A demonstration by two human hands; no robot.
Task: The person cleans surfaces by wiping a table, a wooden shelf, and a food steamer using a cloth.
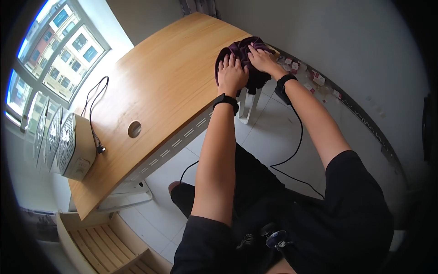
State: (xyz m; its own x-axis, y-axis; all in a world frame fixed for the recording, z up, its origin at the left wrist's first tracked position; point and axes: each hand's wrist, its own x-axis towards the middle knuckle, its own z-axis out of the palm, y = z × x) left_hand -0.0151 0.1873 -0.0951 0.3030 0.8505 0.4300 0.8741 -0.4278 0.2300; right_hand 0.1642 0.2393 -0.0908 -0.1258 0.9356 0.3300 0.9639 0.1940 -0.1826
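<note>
A dark purple cloth (237, 48) lies bunched over the far right corner of the wooden table (169, 82), and part of it hangs down past the edge. My left hand (233, 75) rests flat on the cloth with its fingers stretched out. Just to its right, my right hand (263, 60) presses on the same cloth, palm down and fingers apart. Both wrists wear black bands, and a black cable runs down from the right one.
A white stacked-tray appliance (78, 146) stands at the table's near left, its black power cord (92, 109) beside it. A round hole (134, 129) pierces the tabletop. Small red-and-white packets (318, 78) lie by the wall. A slatted wooden frame (102, 244) sits below.
</note>
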